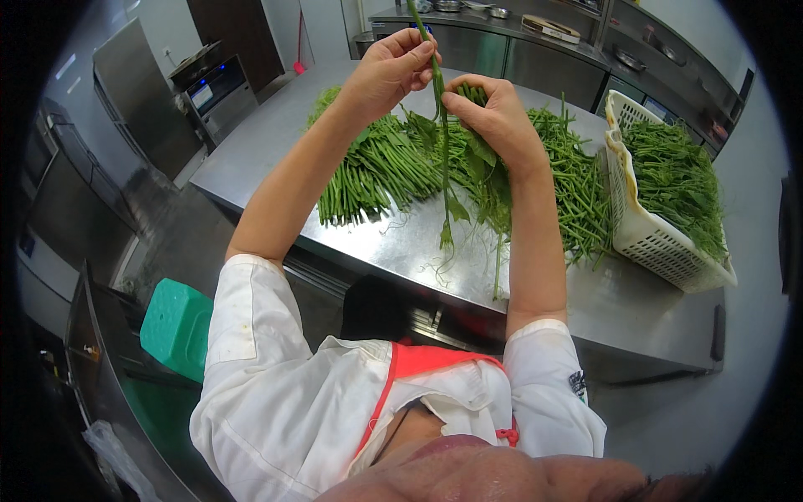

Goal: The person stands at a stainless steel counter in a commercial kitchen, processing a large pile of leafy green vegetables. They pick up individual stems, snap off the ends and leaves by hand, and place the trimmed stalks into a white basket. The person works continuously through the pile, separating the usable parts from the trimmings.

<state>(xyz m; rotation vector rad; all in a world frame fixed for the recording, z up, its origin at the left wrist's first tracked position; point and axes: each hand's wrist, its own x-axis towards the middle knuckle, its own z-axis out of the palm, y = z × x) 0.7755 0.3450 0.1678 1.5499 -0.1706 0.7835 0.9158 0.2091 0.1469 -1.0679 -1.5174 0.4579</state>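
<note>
My left hand (pixel 394 74) pinches a long green vine shoot (pixel 444 147) near its top. The shoot hangs down with small leaves and a curled tendril at its lower end. My right hand (pixel 499 119) touches the same shoot between thumb and forefinger. A bunch of cut green stems (pixel 472 94) is also held in its palm, with leaves and tendrils drooping below the hand. Behind the hands, a pile of green stems (pixel 376 172) lies with its cut ends lined up towards me. A looser pile of green shoots (pixel 571 182) lies to the right of my right forearm.
The piles rest on a stainless steel table (pixel 401 241). A white perforated plastic basket (pixel 652 254) full of leafy shoots (pixel 674 179) stands at its right end. A green plastic stool (pixel 175 329) is on the floor at left. Steel counters (pixel 539 72) run behind, bearing bowls.
</note>
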